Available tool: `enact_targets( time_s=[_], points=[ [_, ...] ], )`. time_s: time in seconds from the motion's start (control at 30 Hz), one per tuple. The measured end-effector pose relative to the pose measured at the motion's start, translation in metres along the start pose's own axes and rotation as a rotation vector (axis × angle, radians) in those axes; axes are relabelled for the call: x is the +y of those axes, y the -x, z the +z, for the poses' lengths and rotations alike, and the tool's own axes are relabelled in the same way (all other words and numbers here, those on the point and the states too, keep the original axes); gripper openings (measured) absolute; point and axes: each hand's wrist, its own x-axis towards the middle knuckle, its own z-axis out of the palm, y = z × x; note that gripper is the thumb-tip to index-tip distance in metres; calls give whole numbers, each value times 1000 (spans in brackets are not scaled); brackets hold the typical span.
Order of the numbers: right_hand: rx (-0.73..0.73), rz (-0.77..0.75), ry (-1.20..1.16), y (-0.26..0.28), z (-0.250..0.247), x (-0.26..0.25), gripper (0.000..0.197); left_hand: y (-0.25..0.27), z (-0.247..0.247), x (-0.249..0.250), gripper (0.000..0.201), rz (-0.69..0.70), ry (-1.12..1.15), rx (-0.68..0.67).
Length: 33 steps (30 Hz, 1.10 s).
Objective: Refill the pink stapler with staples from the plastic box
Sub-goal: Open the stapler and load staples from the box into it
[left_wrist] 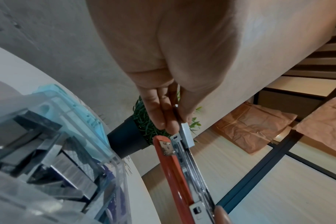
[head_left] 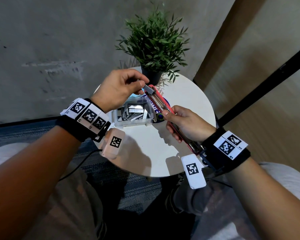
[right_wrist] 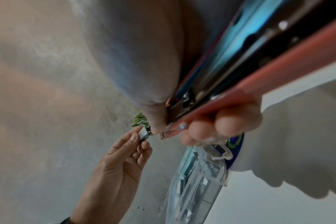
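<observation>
My right hand (head_left: 184, 124) grips the pink stapler (head_left: 160, 101) above the table, its metal staple channel (left_wrist: 194, 169) open and facing up. At the stapler's far tip my left hand (head_left: 123, 89) pinches a short silver staple strip (head_left: 149, 89) between thumb and fingers. In the left wrist view the staple strip (left_wrist: 187, 135) lies against the front end of the channel. The clear plastic box (head_left: 133, 114), open and holding several staple strips, stands on the table just below my left hand. The right wrist view shows the pink stapler (right_wrist: 249, 84) close up and my left hand (right_wrist: 125, 156) beyond it.
The round white table (head_left: 185, 94) carries a potted green plant (head_left: 156, 45) at its far edge. A blue round sticker (head_left: 160, 116) lies beside the box, and the box's pale blue lid (left_wrist: 81, 109) behind it. Grey wall behind, carpet and my knees below.
</observation>
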Motion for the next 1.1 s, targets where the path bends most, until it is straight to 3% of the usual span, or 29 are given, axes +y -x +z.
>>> enact_targets(
  time_s=[0.63,1.1],
  points=[
    [-2,11,25,2,3,-1,28,2,2,6,12,26,-102,-21],
    [-12,27,56,3,5,-4,26,4,5,2,21,59,-266,45]
  ],
)
